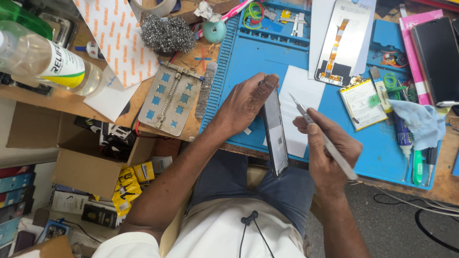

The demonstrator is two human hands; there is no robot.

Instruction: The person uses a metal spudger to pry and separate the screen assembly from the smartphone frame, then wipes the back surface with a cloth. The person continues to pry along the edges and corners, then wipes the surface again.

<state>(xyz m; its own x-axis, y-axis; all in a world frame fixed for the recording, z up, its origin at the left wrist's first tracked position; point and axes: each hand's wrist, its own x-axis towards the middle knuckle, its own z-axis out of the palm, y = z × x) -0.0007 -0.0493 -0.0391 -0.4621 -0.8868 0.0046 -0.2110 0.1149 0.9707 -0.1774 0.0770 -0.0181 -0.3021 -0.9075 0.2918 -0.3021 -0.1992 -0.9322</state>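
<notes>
Over a blue repair mat, the left hand grips a phone frame on edge while the right hand, fingers pinched on tweezers, appears mid-way through picking work needing a steady tip inside the frame.

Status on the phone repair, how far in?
Done: phone frame is opened; battery and display panel lie out on the blue mat. In hand: left hand holds the frame on edge, right hand holds tweezers. Left: parts not refitted.
</notes>
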